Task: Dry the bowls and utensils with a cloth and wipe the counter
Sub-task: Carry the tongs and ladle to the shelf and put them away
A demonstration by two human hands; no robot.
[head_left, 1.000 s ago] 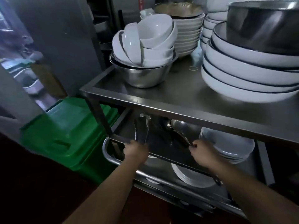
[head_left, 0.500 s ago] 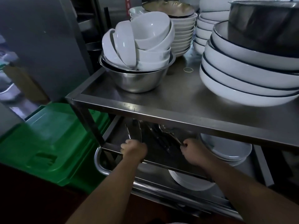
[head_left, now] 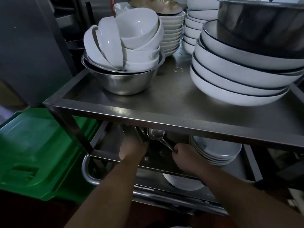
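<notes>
Both hands [head_left: 156, 153] on shelved utensils [head_left: 156, 137].

A brushed stainless-steel cart [head_left: 164, 102] with a dull, smudged top. On it, a shiny steel mixing bowl [head_left: 125, 84] holds glossy white ceramic bowls [head_left: 131, 38]; wide matt-white bowls [head_left: 230, 79] (thin dark rims) stack alongside. Polished metal utensils [head_left: 156, 135] gleam below. A smooth green plastic bin [head_left: 36, 153] stands beside.

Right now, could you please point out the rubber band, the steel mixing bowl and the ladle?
rubber band [head_left: 178, 69]: head view, its loop.
steel mixing bowl [head_left: 122, 83]: head view, outer wall.
ladle [head_left: 156, 134]: head view, its scoop.
</notes>
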